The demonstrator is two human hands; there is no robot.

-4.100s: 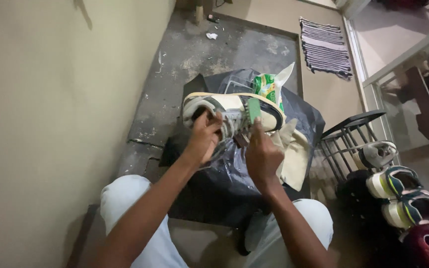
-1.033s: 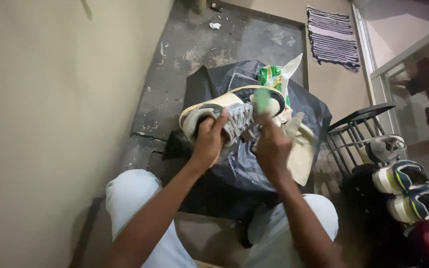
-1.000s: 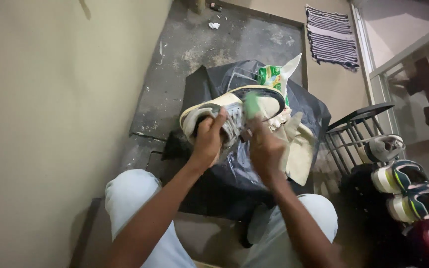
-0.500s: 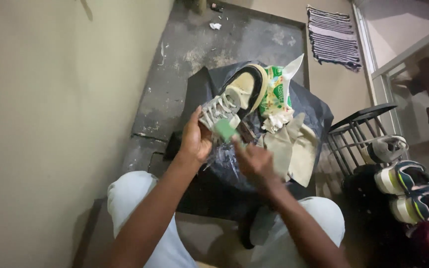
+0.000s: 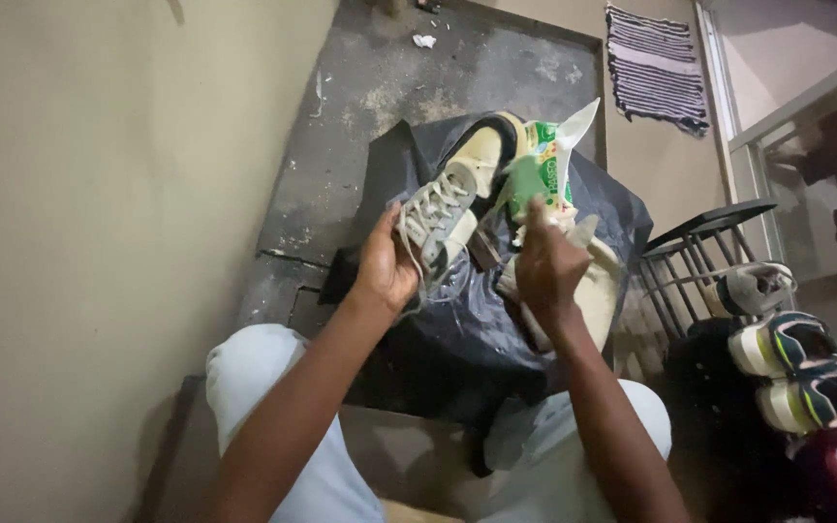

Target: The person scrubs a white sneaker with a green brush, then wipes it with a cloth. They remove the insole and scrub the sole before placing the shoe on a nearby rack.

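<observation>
My left hand [image 5: 387, 266] grips a cream and grey laced sneaker [image 5: 452, 199] by its toe end, with the heel pointing away from me and the laces facing up. My right hand [image 5: 546, 271] is raised to the right of the shoe, its fingertips pinching a small pale green piece [image 5: 525, 181]; motion blur hides what kind of thing it is. Just behind that piece lies a green and white packet [image 5: 556, 160] with a torn top. Both hands hover over a black plastic sheet [image 5: 477, 329] spread in front of my knees.
A cream cloth [image 5: 601, 291] lies on the sheet under my right hand. At the right are a black metal rack [image 5: 695, 247] and several sneakers [image 5: 791, 358]. A wall [image 5: 99, 242] runs along the left. A striped mat [image 5: 656, 63] lies on the far concrete floor.
The sneaker has turned from lying across to pointing heel-away. My right hand came off the shoe and rose to its right with the green piece.
</observation>
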